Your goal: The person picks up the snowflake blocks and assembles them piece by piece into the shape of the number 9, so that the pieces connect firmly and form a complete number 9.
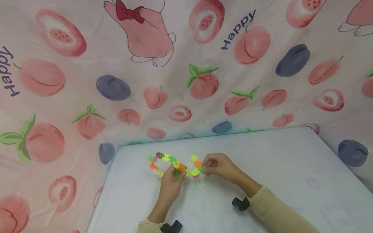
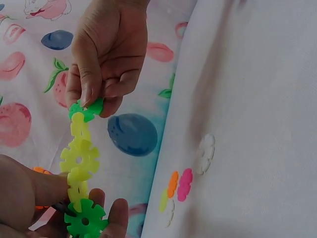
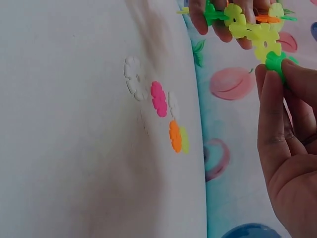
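A chain of interlocking plastic snowflake discs [image 1: 166, 157], yellow, green, orange, pink and brown, is held above the white table and curves off to the left in the head view. My left hand [image 1: 172, 184] grips it partway along, near a green disc [image 2: 86, 219] and some yellow ones. At the chain's right end, the thumb and fingers of my right hand [image 1: 222, 168] pinch a green disc [image 3: 275, 64]. That disc touches the last yellow disc [image 3: 266, 43]; whether they are fully slotted together I cannot tell.
Loose discs lie on the white table [image 1: 262, 155] by the hands: orange [image 3: 175, 136], pink [image 3: 158, 99], yellow [image 1: 194, 158] and clear ones [image 1: 199, 183]. Behind the table's back edge hangs a fruit-patterned cloth [image 1: 180, 87].
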### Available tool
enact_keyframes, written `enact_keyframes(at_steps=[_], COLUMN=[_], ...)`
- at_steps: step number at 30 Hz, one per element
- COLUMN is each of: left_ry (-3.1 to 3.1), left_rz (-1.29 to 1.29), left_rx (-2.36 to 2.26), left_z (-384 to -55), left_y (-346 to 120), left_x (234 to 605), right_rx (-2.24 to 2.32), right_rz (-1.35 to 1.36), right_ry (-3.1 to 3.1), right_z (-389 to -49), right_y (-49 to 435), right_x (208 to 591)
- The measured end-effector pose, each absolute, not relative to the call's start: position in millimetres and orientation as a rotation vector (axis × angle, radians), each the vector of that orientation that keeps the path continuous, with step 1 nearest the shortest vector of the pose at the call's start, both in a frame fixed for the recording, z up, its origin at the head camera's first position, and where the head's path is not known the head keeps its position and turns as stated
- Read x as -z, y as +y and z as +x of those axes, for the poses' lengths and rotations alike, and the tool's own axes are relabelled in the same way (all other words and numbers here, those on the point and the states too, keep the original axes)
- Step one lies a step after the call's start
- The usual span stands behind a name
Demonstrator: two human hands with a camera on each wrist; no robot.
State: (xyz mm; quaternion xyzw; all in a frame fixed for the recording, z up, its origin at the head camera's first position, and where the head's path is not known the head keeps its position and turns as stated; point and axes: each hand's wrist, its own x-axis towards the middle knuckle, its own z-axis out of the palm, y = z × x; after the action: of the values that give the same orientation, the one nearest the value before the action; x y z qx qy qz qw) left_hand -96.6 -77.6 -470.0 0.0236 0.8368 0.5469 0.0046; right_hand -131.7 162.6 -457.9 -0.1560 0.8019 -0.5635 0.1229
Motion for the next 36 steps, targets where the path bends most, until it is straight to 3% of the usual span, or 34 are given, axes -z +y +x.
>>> enact_keyframes(at_steps=[36], left_ry=[2.728], left_rz=[0.099], left_rx=[-1.758], left_z=[-94.7], left_y=[-76.1], left_x=[468.5], right_rx=[1.687], right_rz=[-0.455], right_ry=[2.597], right_z=[-124.4], right_y=[141.2], right_x=[455.0])
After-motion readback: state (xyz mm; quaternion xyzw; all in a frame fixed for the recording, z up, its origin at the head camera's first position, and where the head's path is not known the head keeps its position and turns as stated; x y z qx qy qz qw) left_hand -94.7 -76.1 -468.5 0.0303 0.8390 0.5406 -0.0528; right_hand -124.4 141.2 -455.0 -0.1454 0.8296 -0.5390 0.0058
